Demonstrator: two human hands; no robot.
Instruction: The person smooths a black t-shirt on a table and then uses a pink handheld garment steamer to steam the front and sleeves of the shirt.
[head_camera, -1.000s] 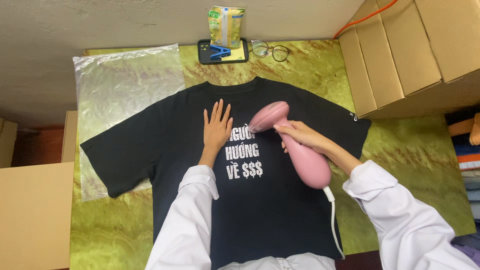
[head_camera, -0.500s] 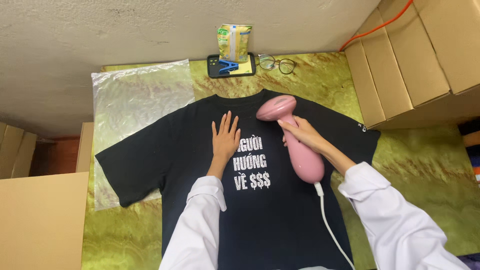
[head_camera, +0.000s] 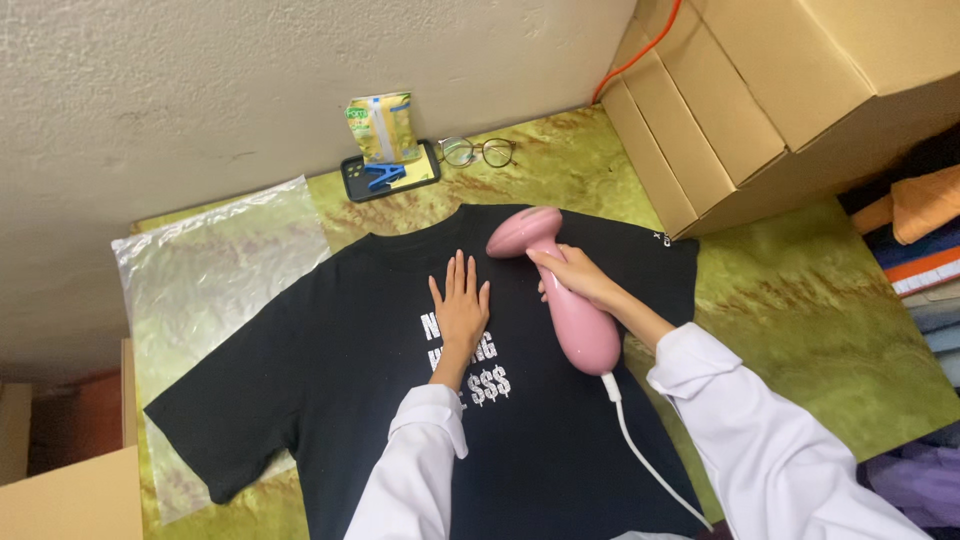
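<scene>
We judge the step in hand to be steaming the upper chest of the black T-shirt (head_camera: 380, 380), which lies face up and spread flat across the middle of the desk (head_camera: 800, 300), its collar toward the far edge and one sleeve resting on a clear plastic sheet (head_camera: 220, 270) near the far left corner. Our left hand (head_camera: 460, 310) lies open and flat, fingers spread, pressing the cloth just below the collar and above the white print. Our right hand (head_camera: 575, 280) is closed round the handle of the pink garment steamer (head_camera: 560, 290), whose head sits on or just over the cloth beside the collar; we cannot tell whether it truly touches. The next move, as we judge it, calls for keeping the cloth taut under the flat palm while the head travels smoothly, with the white cord (head_camera: 650, 460) kept clear of the fabric. Much is hidden: our left forearm covers part of the print, the shirt's hem and the cord's end run off the near edge of the view, and no steam can be made out. Along the far edge stand a small carton (head_camera: 380, 125), a dark tray with a blue clip (head_camera: 385, 175) and spectacles (head_camera: 478, 152); cardboard boxes (head_camera: 760, 100) crowd the far right corner.
</scene>
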